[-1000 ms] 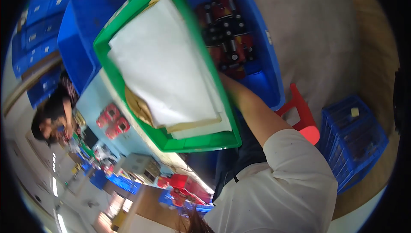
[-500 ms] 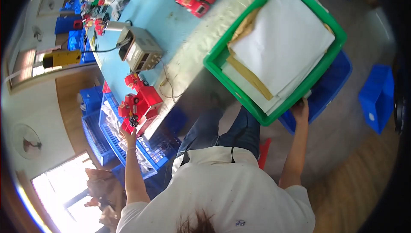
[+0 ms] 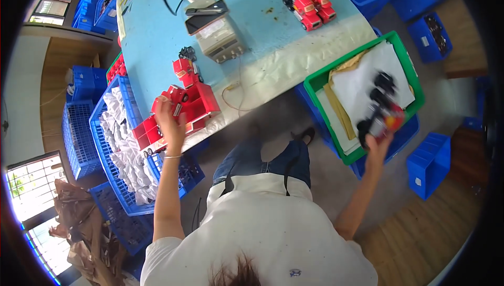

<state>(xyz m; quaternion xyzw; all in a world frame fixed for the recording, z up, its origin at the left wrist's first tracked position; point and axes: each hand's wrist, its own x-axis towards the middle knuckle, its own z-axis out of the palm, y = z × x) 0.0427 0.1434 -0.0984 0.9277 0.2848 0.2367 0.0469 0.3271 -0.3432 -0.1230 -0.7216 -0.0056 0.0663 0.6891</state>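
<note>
Left grip half-curled at red toy-truck cab, hold unclear | right grip clasped toy truck | window stood left of light-blue table

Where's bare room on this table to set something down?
Between the grey device and the two red trucks on the blue tabletop, and on the pale front strip between those trucks and the green bin. Crowded: the near left corner, where red toy vehicles sit at the left hand, and the bin, where the right hand holds a toy truck over papers.

A workshop, shown by its long workbench, blue plastic crates and red toy trucks
</note>
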